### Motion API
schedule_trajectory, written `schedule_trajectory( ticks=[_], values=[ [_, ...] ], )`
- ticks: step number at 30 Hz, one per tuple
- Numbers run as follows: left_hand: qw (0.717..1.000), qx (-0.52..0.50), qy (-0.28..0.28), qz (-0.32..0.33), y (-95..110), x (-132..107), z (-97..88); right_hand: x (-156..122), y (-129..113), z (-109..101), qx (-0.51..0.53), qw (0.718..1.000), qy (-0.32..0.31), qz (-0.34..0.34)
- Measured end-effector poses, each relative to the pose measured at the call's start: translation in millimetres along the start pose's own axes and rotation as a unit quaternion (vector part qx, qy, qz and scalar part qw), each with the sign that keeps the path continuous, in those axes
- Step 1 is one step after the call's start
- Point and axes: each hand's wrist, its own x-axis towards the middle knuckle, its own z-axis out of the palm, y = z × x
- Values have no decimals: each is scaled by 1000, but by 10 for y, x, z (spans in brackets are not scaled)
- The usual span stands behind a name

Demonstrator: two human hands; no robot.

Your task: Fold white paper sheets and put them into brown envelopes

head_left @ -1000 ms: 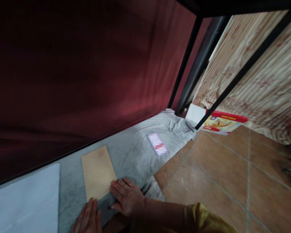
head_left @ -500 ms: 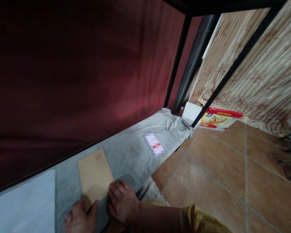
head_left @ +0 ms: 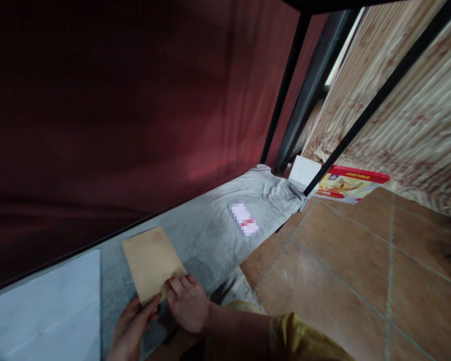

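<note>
Brown envelope lay on the grey cloth, long side pointing away toward the red curtain. Left hand and right hand had fingers pinched shut on its near end.

We look through one head-worn camera, tipped forward and down and rolled sideways, so the tiled floor slants. It sits close above the left hand and right hand at the brown envelope, facing the red curtain.
</note>
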Motion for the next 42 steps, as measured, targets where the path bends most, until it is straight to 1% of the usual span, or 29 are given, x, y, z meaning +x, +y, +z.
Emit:
schedule_trajectory(
  ticks=[3, 5, 7, 9, 10, 12, 14, 16, 18, 19, 21, 23, 24, 25, 26, 27, 28, 31, 35, 38, 42],
  values=[
    [995, -68, -6, -69, 134, -105, 48, 32, -3, -41, -2, 1000, 0, -4],
    [988, -119, -7, -102, 262, -160, 80, 58, 22, -120, 1, 1000, -9, -11],
    [981, -163, -9, -103, 393, -209, 97, 97, 60, -237, 10, 1000, -16, -17],
    [974, -211, -12, -85, 498, -257, 97, 154, 107, -367, 30, 999, -15, -5],
    [969, -234, -16, -77, 535, -280, 95, 188, 131, -424, 48, 999, -9, 11],
    [960, -270, -31, -69, 571, -322, 101, 259, 170, -495, 111, 992, 21, 63],
    [954, -288, -46, -76, 555, -359, 135, 319, 182, -486, 203, 969, 61, 128],
    [947, -303, -49, -93, 499, -387, 196, 349, 153, -395, 300, 930, 90, 193],
    [938, -325, -44, -114, 427, -405, 261, 347, 87, -258, 402, 874, 104, 253],
    [933, -337, -40, -123, 393, -409, 286, 338, 49, -187, 458, 837, 106, 281],
    [928, -347, -31, -134, 341, -414, 309, 315, -20, -74, 569, 746, 106, 330],
    [933, -333, -24, -132, 314, -417, 297, 293, -50, -26, 652, 655, 104, 367],
    [938, -321, -21, -127, 310, -419, 281, 283, -47, -28, 679, 619, 102, 382],
    [944, -308, -20, -119, 309, -421, 263, 273, -32, -43, 697, 591, 99, 395],
    [949, -295, -22, -111, 311, -422, 243, 266, -5, -67, 708, 571, 95, 406],
    [954, -282, -25, -102, 312, -421, 224, 260, 30, -94, 712, 562, 85, 413],
    [958, -270, -32, -96, 312, -416, 206, 257, 71, -120, 713, 558, 85, 416],
    [970, -227, -36, -74, 286, -374, 161, 259, 194, -159, 701, 558, 97, 435],
    [981, -186, -30, -43, 207, -290, 107, 251, 287, -130, 692, 573, 78, 433],
    [982, -182, -31, -30, 160, -233, 90, 229, 327, -87, 678, 591, 72, 432],
    [982, -187, -15, -22, 158, -158, 163, 199, 421, -50, 660, 609, 74, 433]
  ],
)
